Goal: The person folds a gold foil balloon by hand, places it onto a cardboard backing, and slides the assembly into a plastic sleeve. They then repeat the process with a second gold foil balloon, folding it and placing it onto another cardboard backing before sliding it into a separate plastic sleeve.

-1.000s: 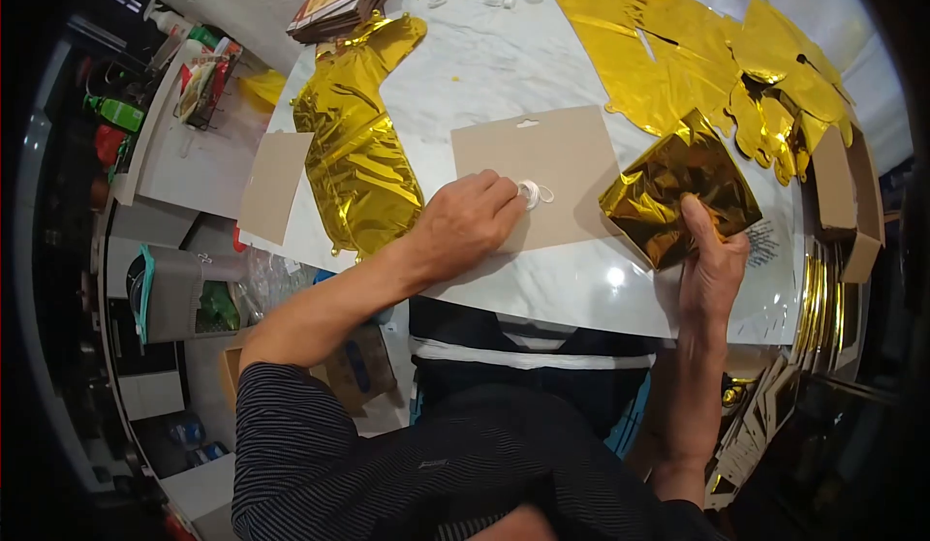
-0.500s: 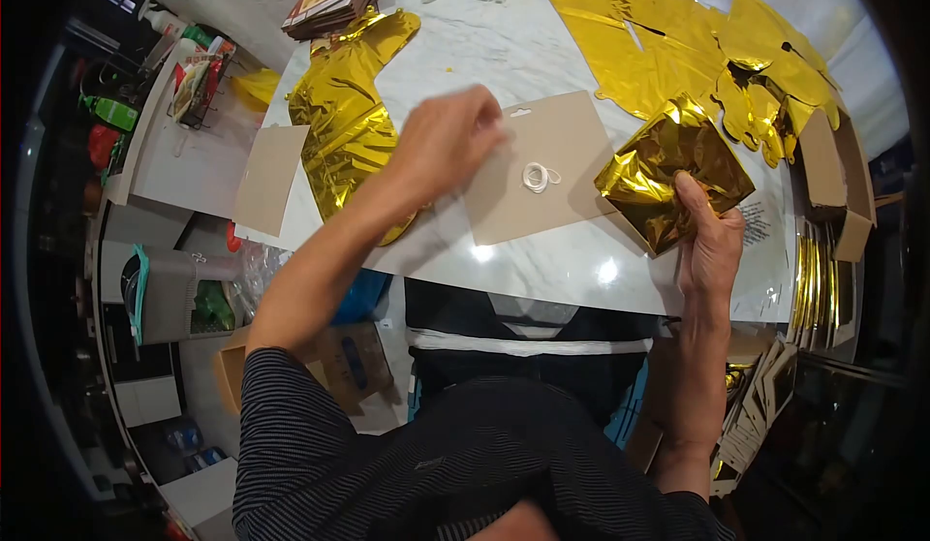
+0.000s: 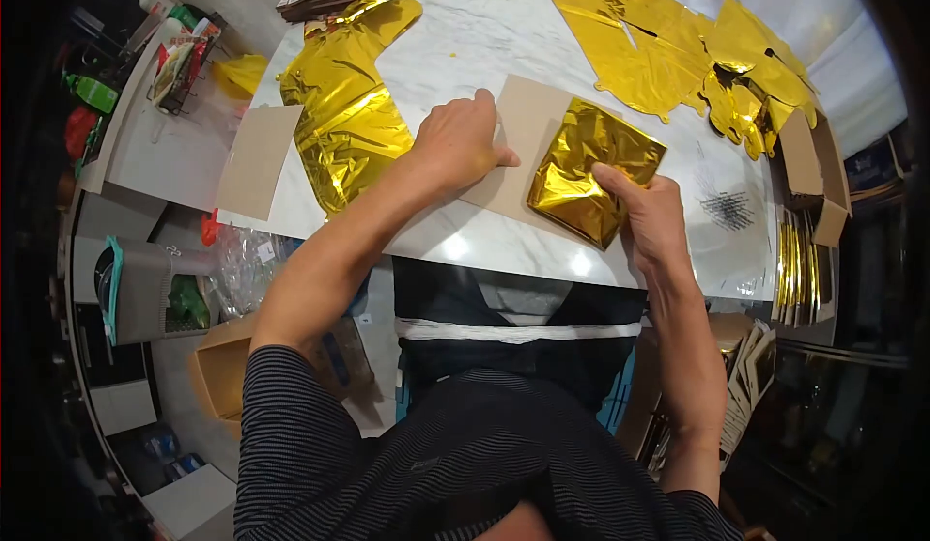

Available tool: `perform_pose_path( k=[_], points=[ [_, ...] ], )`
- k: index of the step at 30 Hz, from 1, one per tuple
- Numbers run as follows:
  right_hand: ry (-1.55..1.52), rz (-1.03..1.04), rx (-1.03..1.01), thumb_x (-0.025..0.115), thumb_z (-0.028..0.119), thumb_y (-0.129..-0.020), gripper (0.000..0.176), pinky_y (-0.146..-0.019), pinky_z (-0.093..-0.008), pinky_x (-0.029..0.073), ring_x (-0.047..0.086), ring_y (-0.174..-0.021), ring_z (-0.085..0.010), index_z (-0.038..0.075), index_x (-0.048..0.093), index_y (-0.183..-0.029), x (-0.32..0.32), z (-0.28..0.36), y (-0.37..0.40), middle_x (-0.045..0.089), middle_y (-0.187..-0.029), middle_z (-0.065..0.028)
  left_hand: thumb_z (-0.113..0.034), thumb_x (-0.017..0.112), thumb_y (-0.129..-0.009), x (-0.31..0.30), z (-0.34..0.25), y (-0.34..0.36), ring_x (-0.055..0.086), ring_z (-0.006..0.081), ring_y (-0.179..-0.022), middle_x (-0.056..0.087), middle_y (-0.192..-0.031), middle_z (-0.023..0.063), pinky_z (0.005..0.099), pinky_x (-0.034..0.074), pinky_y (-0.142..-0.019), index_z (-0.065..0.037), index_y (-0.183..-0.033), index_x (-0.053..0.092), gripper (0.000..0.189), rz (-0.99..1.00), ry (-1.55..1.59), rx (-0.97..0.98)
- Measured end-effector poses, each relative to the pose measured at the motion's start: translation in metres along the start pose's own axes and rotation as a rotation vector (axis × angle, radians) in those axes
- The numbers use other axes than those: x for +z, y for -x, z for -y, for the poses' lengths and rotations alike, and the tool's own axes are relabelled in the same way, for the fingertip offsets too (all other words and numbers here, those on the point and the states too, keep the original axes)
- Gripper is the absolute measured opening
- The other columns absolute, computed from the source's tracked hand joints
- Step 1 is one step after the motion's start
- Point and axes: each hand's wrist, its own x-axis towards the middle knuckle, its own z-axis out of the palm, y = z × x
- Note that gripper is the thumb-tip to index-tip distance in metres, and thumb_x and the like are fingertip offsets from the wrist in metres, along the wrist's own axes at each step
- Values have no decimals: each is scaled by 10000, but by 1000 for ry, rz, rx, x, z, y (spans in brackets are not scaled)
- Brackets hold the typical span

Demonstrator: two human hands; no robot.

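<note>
The folded gold foil (image 3: pixel 586 168) lay tilted on the card (image 3: pixel 528 105), just right of my left hand (image 3: pixel 457 144) — its bent fingers pressing the card, gripping nothing — while my right hand (image 3: pixel 651 214) pinched the foil's near edge.

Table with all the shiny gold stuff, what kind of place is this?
Probably a small home workshop for party balloons. Flat gold balloons cover the white table, brown cardboard cards lie among them, and a crowded shelf of bottles stands alongside.
</note>
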Motion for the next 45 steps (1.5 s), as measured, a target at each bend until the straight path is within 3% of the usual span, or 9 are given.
perform_pose_path(
  k=[8, 11, 14, 16, 17, 19, 23, 32, 45],
  points=[
    [207, 48, 115, 850, 143, -904, 361, -764, -293, 600, 744, -824, -162, -123, 731, -1117, 10, 14, -16, 785, -1019, -139, -390, 915, -789, 10, 7, 11, 717, 441, -1014, 734, -1055, 288, 482, 560, -897, 67, -1144, 615, 652, -60, 126, -21],
    [247, 55, 126, 859, 149, -895, 382, -737, -290, 600, 744, -810, -164, -132, 722, -1114, 11, 16, -16, 785, -1012, -145, -316, 883, -840, 12, 20, 5, 754, 317, -917, 757, -985, 219, 409, 582, -806, 49, -1143, 663, 523, 3, 277, -36],
    [263, 89, 124, 866, 154, -888, 400, -729, -293, 601, 745, -815, -165, -135, 715, -1120, 9, 14, -19, 785, -1018, -151, -223, 833, -901, 12, 25, 0, 746, 193, -861, 765, -934, 139, 331, 573, -727, 21, -1105, 703, 344, 268, 492, -108],
    [276, 108, 124, 874, 157, -880, 401, -736, -294, 601, 742, -820, -161, -124, 724, -1124, 9, 13, -19, 785, -1027, -145, -152, 789, -945, 13, 22, 7, 747, 170, -909, 764, -1033, 111, 319, 598, -758, 30, -1184, 682, 319, 299, 1076, -179],
    [273, 110, 124, 874, 157, -880, 401, -736, -294, 601, 742, -820, -161, -124, 724, -1124, 9, 13, -20, 785, -1027, -145, -152, 789, -945, 16, 20, 9, 747, 170, -909, 764, -1033, 111, 319, 598, -758, 30, -1184, 682, 319, 298, 1072, -182],
    [326, 115, 129, 879, 162, -878, 392, -744, -296, 602, 739, -830, -157, -103, 738, -1130, 7, 13, -22, 787, -1036, -136, -102, 766, -952, 24, 14, 12, 757, 225, -920, 743, -1144, 149, 343, 627, -797, 75, -1242, 656, 357, 387, 1524, -161],
    [392, 89, 153, 880, 169, -879, 399, -750, -296, 602, 738, -842, -154, -97, 745, -1144, 5, 14, -24, 788, -1043, -129, -39, 799, -918, 24, -1, 16, 764, 246, -1019, 731, -1199, 174, 370, 656, -898, 86, -1316, 615, 457, 409, 1569, -219],
    [275, 153, 98, 856, 141, -894, 409, -796, -306, 615, 750, -875, -172, -111, 733, -1192, 5, 16, -18, 785, -1085, -144, -26, 825, -898, 25, -5, 11, 762, 255, -1041, 727, -1227, 179, 378, 656, -918, 76, -1331, 609, 495, 456, 1578, -243],
    [266, 147, 28, 832, 134, -920, 400, -844, -310, 597, 726, -923, -159, -101, 711, -1221, -4, 6, -17, 768, -1108, -127, 7, 831, -850, 24, -16, 14, 770, 234, -954, 748, -1139, 173, 379, 663, -835, 97, -1260, 646, 459, 378, 1483, -257]
  ],
)
